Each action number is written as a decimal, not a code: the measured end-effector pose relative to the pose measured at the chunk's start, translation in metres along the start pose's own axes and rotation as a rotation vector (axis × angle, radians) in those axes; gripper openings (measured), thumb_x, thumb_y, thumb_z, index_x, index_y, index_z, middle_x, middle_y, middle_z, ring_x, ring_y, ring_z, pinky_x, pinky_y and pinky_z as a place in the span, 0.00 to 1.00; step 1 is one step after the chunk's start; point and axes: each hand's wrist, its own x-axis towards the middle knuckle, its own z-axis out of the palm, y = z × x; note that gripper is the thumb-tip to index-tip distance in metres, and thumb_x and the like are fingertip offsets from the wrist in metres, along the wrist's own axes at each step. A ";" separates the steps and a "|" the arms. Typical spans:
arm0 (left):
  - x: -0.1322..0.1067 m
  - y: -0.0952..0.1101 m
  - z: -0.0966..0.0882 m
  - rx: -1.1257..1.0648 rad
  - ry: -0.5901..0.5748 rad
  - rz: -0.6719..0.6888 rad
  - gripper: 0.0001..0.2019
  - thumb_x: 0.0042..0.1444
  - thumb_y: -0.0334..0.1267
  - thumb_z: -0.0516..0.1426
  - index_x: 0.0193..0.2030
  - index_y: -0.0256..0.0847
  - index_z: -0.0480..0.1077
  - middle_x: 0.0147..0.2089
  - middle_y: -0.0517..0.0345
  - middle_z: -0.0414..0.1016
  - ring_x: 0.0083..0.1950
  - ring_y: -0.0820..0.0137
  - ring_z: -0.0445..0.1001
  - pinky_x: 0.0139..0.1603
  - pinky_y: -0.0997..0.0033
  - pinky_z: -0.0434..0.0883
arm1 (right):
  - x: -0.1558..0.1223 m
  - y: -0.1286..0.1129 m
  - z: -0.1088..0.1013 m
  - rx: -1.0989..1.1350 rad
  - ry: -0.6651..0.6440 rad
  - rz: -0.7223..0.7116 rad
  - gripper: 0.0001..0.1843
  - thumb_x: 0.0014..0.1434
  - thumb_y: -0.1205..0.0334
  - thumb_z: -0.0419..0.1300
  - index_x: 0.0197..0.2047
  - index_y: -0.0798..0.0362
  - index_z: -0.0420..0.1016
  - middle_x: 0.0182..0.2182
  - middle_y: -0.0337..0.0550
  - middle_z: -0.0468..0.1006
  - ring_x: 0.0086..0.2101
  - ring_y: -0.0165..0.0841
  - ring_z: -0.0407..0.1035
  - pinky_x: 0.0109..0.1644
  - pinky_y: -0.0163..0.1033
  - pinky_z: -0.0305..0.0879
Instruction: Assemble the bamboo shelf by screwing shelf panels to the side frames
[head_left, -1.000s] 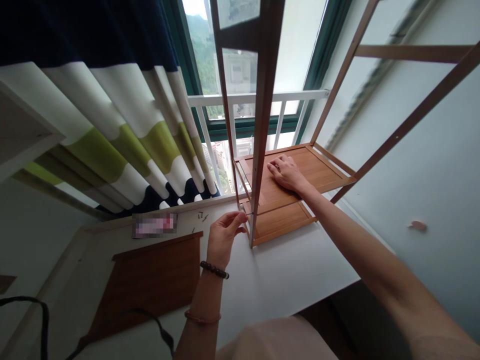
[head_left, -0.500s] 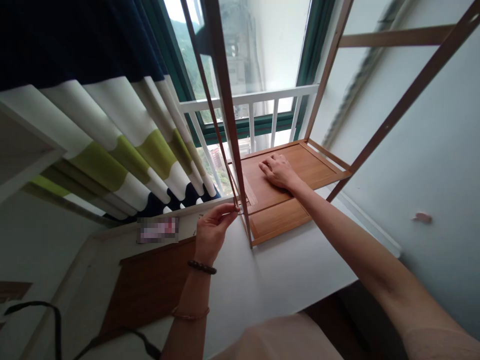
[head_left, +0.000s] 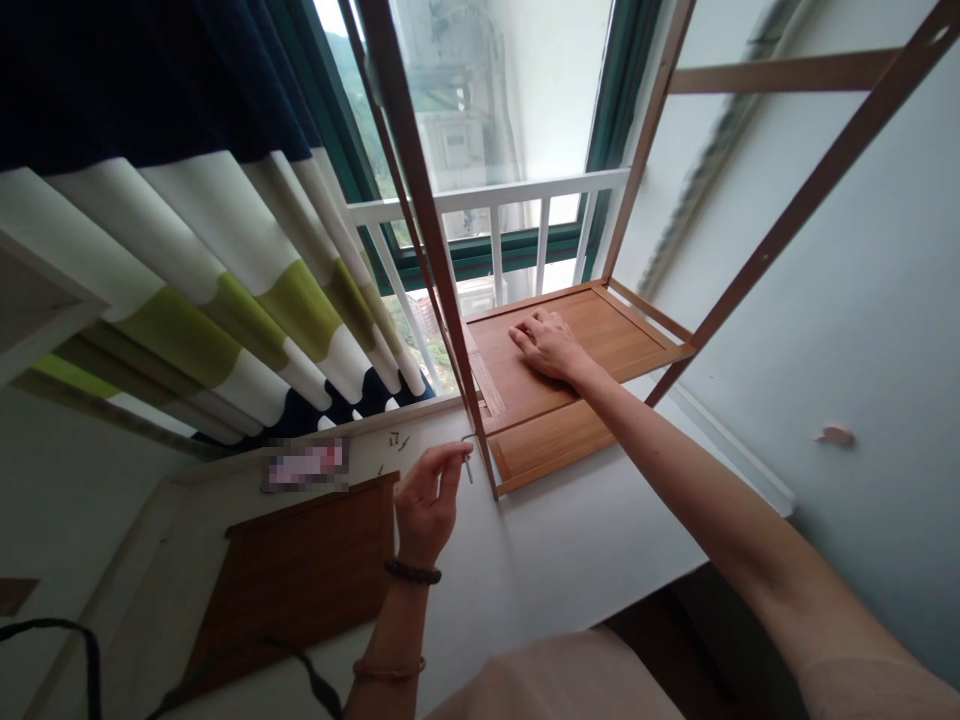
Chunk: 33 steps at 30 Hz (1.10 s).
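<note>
A wooden shelf frame (head_left: 420, 200) stands on a white table (head_left: 570, 540) by the window. My right hand (head_left: 546, 345) lies flat, fingers spread, on its upper wooden shelf board (head_left: 622, 335). My left hand (head_left: 426, 500) is beside the frame's front post, pinching a small metal hex key (head_left: 468, 455) whose short end points at the post. A lower shelf board (head_left: 559, 445) sits just beneath the upper one.
A dark wooden panel (head_left: 300, 570) lies on the table to the left. Several small screws (head_left: 395, 442) and a blurred packet (head_left: 304, 465) lie near the striped curtain (head_left: 225, 280). A black strap (head_left: 82, 650) crosses the lower left. A white wall stands to the right.
My left hand has dropped a little and turned, the hex key now hanging down beside the post. The view has shifted slightly; my right hand stays pressed on the shelf board.
</note>
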 end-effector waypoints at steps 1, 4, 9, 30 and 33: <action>-0.002 0.003 0.001 0.000 0.010 -0.042 0.08 0.57 0.34 0.54 0.42 0.42 0.73 0.39 0.54 0.74 0.41 0.68 0.73 0.44 0.65 0.71 | 0.000 0.000 0.000 0.000 0.001 0.000 0.21 0.63 0.50 0.44 0.42 0.53 0.73 0.43 0.50 0.70 0.42 0.42 0.62 0.49 0.47 0.58; -0.005 0.010 0.002 0.026 0.068 -0.105 0.08 0.57 0.37 0.54 0.39 0.42 0.75 0.40 0.55 0.72 0.42 0.69 0.72 0.45 0.67 0.70 | 0.000 0.001 0.001 -0.005 0.011 -0.007 0.21 0.63 0.50 0.45 0.42 0.53 0.73 0.42 0.50 0.70 0.42 0.42 0.62 0.48 0.47 0.59; -0.006 0.008 0.006 -0.176 0.062 -0.249 0.06 0.48 0.37 0.62 0.32 0.39 0.74 0.40 0.53 0.73 0.43 0.67 0.73 0.44 0.67 0.72 | 0.000 0.002 0.003 -0.025 0.017 -0.025 0.20 0.63 0.51 0.45 0.43 0.53 0.73 0.42 0.50 0.70 0.42 0.42 0.62 0.49 0.47 0.59; 0.044 0.029 0.004 -0.207 0.089 -0.479 0.18 0.52 0.39 0.58 0.49 0.38 0.73 0.41 0.51 0.79 0.45 0.66 0.75 0.44 0.68 0.69 | 0.001 0.002 0.004 -0.024 0.018 -0.022 0.20 0.63 0.51 0.45 0.43 0.53 0.72 0.43 0.50 0.69 0.43 0.41 0.61 0.49 0.46 0.59; 0.044 0.036 0.006 -0.259 0.114 -0.449 0.19 0.52 0.40 0.59 0.51 0.37 0.72 0.42 0.51 0.79 0.47 0.65 0.74 0.48 0.67 0.69 | 0.001 0.000 0.002 -0.022 0.012 -0.014 0.19 0.63 0.51 0.46 0.43 0.53 0.72 0.43 0.50 0.69 0.43 0.41 0.61 0.49 0.46 0.59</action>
